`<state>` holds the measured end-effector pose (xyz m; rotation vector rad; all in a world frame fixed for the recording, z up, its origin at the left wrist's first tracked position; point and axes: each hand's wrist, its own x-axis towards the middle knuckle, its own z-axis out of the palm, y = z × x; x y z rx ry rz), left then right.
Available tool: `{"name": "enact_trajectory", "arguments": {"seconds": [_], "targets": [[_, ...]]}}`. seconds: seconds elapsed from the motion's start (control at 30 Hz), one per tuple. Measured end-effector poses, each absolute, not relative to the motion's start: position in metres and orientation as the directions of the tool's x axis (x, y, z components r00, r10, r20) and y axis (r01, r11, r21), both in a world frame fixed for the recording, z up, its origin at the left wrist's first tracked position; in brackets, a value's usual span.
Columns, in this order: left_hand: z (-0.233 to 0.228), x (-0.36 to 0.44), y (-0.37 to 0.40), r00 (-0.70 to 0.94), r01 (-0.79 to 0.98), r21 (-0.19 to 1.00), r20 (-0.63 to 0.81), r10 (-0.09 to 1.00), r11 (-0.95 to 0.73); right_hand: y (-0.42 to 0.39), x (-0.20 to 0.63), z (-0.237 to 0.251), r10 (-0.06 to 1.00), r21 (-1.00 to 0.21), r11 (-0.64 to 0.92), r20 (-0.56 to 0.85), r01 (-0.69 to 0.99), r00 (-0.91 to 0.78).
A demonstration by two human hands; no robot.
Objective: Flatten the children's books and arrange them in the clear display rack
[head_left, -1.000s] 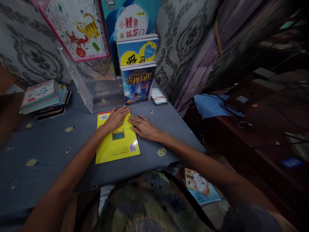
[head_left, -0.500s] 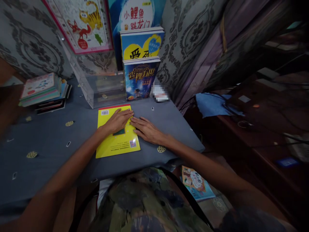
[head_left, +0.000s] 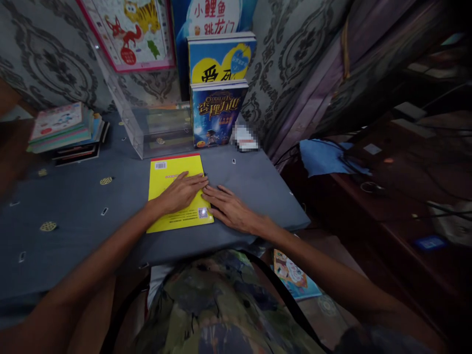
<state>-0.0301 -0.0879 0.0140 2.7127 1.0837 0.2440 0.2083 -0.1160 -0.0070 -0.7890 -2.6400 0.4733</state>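
Observation:
A yellow book [head_left: 167,173] lies flat, back cover up, on the grey-blue cloth-covered table [head_left: 81,206]. My left hand [head_left: 182,192] rests palm down on the book's lower right part, fingers spread toward its right edge. My right hand [head_left: 231,210] lies flat on the cloth just right of the book, fingertips touching the book's right edge near its lower corner. Neither hand grips anything.
A clear plastic box [head_left: 155,130] stands behind the book. Two books [head_left: 218,115] stand upright against the patterned wall, with picture posters [head_left: 129,29] above. A stack of books [head_left: 62,132] lies at far left. A blue cloth [head_left: 324,157] lies on dark furniture at right. Another book [head_left: 293,275] lies on the floor.
Both hands have slid toward me along the book's right edge, from its upper part to its lower part. The view has tilted down slightly.

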Motion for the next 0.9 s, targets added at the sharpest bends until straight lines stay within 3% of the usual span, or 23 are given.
{"name": "enact_trajectory", "arguments": {"seconds": [0.47,0.67,0.9], "targets": [[0.011,-0.027,-0.152,0.756,0.598,0.253,0.138,0.64,-0.76,-0.175,0.225,-0.004,0.55,-0.377,0.812,0.241,0.445,-0.8],[0.014,-0.025,-0.185,0.731,0.653,0.219,0.065,0.679,-0.725,-0.197,0.229,-0.001,0.541,-0.364,0.818,0.227,0.445,-0.81],[0.005,-0.024,-0.226,0.609,0.758,0.184,0.144,0.78,-0.626,-0.207,0.224,-0.005,0.577,-0.351,0.801,0.24,0.484,-0.781]]}}
